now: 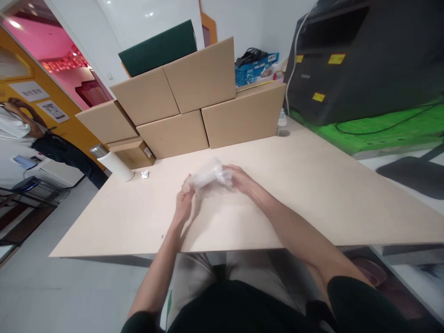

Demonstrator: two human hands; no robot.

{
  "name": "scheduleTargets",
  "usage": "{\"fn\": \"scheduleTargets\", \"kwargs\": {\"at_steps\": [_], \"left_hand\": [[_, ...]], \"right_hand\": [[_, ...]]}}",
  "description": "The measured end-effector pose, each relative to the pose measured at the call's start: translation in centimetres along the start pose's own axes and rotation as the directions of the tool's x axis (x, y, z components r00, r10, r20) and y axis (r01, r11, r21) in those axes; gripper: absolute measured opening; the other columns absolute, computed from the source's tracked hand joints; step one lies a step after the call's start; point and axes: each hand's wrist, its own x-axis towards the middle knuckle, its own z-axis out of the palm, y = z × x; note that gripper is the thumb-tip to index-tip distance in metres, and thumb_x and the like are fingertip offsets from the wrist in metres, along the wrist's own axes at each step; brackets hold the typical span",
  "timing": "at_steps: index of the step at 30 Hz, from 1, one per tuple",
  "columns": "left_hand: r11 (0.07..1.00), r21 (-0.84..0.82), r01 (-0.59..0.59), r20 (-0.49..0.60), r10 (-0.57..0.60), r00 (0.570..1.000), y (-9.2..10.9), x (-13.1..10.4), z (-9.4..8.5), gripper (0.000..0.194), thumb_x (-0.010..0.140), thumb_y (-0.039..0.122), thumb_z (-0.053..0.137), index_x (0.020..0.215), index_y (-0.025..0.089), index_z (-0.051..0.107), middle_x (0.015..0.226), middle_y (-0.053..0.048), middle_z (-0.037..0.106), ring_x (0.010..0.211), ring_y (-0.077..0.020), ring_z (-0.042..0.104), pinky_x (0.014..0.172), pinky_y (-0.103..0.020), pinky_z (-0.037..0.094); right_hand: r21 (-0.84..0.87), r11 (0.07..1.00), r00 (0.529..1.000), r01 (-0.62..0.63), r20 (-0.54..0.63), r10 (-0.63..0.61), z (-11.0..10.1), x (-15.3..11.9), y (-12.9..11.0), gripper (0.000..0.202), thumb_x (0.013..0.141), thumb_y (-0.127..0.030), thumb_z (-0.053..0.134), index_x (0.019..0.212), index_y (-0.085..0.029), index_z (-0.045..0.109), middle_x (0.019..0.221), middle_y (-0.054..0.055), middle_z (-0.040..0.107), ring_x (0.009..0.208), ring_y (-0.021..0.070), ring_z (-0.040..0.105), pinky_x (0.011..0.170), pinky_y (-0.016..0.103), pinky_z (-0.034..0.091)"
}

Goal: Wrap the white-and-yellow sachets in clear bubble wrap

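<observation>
Two-handed, holding a clear plastic bundle (208, 176) on the near side of the carton stack (171, 136), roughly facing the stack's middle, apparently hanging above the tabletop (333, 199). Not revealing any contents clearly: too blurred to tell. For good handling, likely best supporting both ends evenly, gripping lightly, not crushing or tugging at the thin-looking film. Probably also worth turning slowly, gathering the loose plastic on the side away from the carton stack, and guarding against slipping, given the slick-looking surface. Ideally working well apart from the white bottle (116, 164) and the crumpled white scrap (144, 174), both sitting in front of the stack's left part. On pose: with the left hand (185, 199), grasping the bundle's left end, reaching almost straight toward the carton stack. With the right hand (241, 179), grasping the right end, slanting in leftward from the stack's near right, pointing fingers inward. Leaving neither hand free.
</observation>
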Motion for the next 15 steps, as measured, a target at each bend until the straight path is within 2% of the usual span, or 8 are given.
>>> {"fn": "scheduleTargets", "kwargs": {"at_steps": [2,5,10,12,15], "left_hand": [[0.97,-0.241,0.034,-0.129,-0.067,0.989,0.5,0.1,0.2,0.059,0.088,0.06,0.058,0.136,0.026,0.054,0.148,-0.009,0.05,0.137,-0.029,0.047,0.107,-0.047,0.047],[0.889,-0.458,0.005,-0.212,-0.114,0.971,1.1,-0.2,0.3,0.057,0.092,0.061,0.052,0.14,0.031,0.048,0.15,-0.006,0.048,0.132,-0.0265,0.053,0.106,-0.047,0.05],[0.835,-0.544,0.083,-0.225,-0.241,0.944,1.2,-1.1,0.0,0.06,0.096,0.068,0.03,0.144,0.034,0.042,0.154,-0.007,0.043,0.129,-0.0264,0.055,0.105,-0.048,0.051],[0.806,-0.585,0.086,-0.236,-0.271,0.933,1.1,-1.6,-0.3,0.057,0.099,0.062,0.026,0.145,0.033,0.04,0.155,-0.008,0.041,0.128,-0.0258,0.057,0.105,-0.048,0.051],[0.778,-0.628,0.038,-0.264,-0.258,0.929,0.9,-2.5,-0.5,0.053,0.101,0.056,0.026,0.143,0.029,0.043,0.154,-0.009,0.043,0.129,-0.0247,0.056,0.106,-0.047,0.049]], "right_hand": [[0.025,1.0,1.0,-0.002,-0.002,0.002,0.0,0.0,0.0,0.03,0.072,-0.046,0.074,0.079,-0.019,0.064,0.076,0.003,0.064,0.057,0.0107,0.051,0.046,0.022,0.036],[0.038,0.997,0.997,0.065,-0.036,-0.064,0.0,0.2,0.1,0.036,0.071,-0.053,0.072,0.082,-0.02,0.065,0.086,0.003,0.066,0.066,0.0112,0.054,0.051,0.02,0.037],[-0.068,0.983,0.979,0.171,-0.097,-0.178,-0.1,0.6,0.4,0.042,0.066,-0.054,0.073,0.092,-0.022,0.065,0.1,0.002,0.067,0.091,0.0155,0.059,0.072,0.023,0.044],[-0.094,0.978,0.966,0.188,-0.162,-0.201,-0.1,0.6,0.4,0.051,0.066,-0.054,0.073,0.105,-0.023,0.062,0.115,0.005,0.064,0.105,0.0185,0.058,0.081,0.026,0.046],[-0.112,0.981,0.952,0.156,-0.249,-0.18,0.0,0.6,0.3,0.067,0.07,-0.055,0.069,0.127,-0.027,0.049,0.137,0.009,0.051,0.12,0.0208,0.053,0.088,0.029,0.047]]}}
